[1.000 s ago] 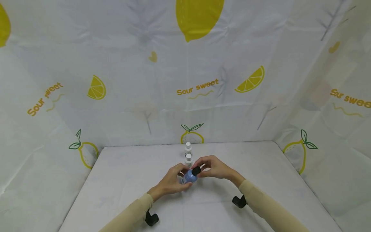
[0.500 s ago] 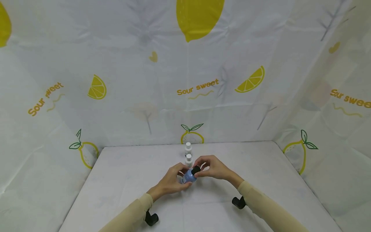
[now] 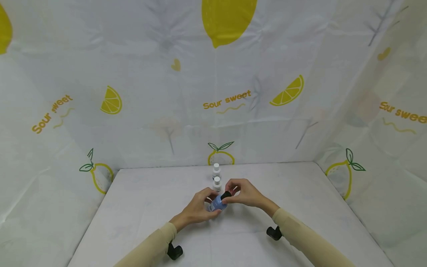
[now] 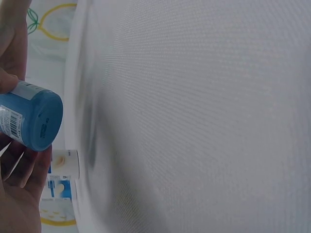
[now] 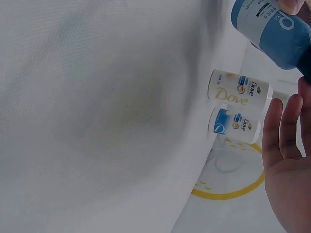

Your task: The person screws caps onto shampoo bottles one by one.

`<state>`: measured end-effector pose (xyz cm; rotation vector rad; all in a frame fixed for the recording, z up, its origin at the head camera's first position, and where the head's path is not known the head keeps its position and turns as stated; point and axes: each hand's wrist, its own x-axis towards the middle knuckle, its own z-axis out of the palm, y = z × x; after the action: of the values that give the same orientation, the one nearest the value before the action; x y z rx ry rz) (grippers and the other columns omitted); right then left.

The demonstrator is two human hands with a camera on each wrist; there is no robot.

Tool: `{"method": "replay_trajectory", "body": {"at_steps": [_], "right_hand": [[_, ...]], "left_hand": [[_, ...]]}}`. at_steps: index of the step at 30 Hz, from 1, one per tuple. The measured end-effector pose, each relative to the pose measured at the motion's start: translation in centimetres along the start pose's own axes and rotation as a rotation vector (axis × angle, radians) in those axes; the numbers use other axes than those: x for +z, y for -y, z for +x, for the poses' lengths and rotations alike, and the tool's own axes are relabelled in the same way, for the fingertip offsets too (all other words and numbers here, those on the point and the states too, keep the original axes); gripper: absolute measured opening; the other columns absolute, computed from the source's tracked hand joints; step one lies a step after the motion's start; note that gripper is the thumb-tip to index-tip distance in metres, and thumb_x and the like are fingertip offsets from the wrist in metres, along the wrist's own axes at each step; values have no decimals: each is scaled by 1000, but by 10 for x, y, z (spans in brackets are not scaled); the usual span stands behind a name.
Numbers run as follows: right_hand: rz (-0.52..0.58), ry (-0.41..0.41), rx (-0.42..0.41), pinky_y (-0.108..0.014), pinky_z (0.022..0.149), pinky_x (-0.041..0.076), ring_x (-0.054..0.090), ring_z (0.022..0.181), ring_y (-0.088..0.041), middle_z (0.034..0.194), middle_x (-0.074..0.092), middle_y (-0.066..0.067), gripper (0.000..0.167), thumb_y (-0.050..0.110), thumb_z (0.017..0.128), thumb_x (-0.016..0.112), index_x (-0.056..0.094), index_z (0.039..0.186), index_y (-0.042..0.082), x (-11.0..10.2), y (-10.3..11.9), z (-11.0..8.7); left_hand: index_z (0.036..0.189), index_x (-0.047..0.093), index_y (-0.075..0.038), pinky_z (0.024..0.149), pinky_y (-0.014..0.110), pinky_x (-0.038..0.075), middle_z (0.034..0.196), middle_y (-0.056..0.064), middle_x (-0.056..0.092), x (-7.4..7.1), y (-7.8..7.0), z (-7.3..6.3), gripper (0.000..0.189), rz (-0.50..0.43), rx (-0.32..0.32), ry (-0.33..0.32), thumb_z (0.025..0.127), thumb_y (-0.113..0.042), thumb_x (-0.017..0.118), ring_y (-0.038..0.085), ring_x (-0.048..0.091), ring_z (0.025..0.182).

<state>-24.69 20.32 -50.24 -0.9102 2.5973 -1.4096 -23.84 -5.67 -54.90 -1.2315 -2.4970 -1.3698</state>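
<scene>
A blue bottle [image 3: 217, 203] with a black cap [image 3: 226, 195] is held tilted above the table, cap end up and to the right. My left hand [image 3: 197, 208] grips the bottle's body, thumb on the near side and fingers on the far side. At the cap, my right hand [image 3: 245, 193] pinches with thumb and fingers. In the left wrist view the bottle [image 4: 43, 119] shows its base and a barcode label. The right wrist view has its pale label [image 5: 257, 19], with the cap partly cut off by the edge.
Two white bottles stand upright behind the hands, the nearer bottle [image 3: 217, 184] in front of the farther bottle [image 3: 216, 171]. Both carry Dove labels. A white cloth covers the table [image 3: 150, 200]. Lemon-printed sheeting [image 3: 150, 111] rises at the back and sides.
My right hand has shifted slightly, its thumb coming onto the black cap. The left hand and the blue bottle stay almost where they were.
</scene>
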Motion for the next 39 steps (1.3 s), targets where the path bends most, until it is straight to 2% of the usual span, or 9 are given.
{"method": "replay_trajectory", "body": {"at_steps": [4,10,17,27,35,39], "right_hand": [[-8,-6,7,-31,84,63,65,86,-7,93,72,0,29,26,84,95,72,97,15,1,0,0],[-10,-17,22,-34,83,63,64,86,-10,91,70,0,31,28,83,96,70,95,14,2,1,0],[-18,-28,24,-30,83,63,63,84,-5,90,69,4,32,28,83,95,68,93,16,4,2,-1],[-30,-22,19,-30,82,63,62,83,-3,90,68,2,31,28,84,94,67,93,15,4,0,-1],[-19,-1,20,-37,83,64,63,85,-6,93,70,0,32,28,85,94,69,98,13,3,4,-2],[16,44,0,-38,85,65,65,91,-4,100,73,-3,31,26,88,92,71,105,12,-1,3,-2]], "left_hand": [[128,64,-6,90,25,66,117,8,71,1,1,0,48,7,20,-6,88,-13,88,16,71,105],[128,64,-6,91,24,65,118,8,71,2,2,0,48,4,5,-2,88,-13,88,14,70,106],[127,64,-5,90,23,65,117,8,71,2,1,0,47,17,19,-4,87,-13,88,14,70,105],[127,64,-4,89,24,66,117,9,71,3,2,0,47,13,32,-9,88,-13,88,16,71,104],[126,64,-5,88,24,66,117,9,71,4,3,-1,46,14,44,-19,88,-14,88,15,71,104],[125,64,-5,88,24,66,116,9,71,4,4,-1,46,9,44,-27,87,-13,88,15,72,103]]}}
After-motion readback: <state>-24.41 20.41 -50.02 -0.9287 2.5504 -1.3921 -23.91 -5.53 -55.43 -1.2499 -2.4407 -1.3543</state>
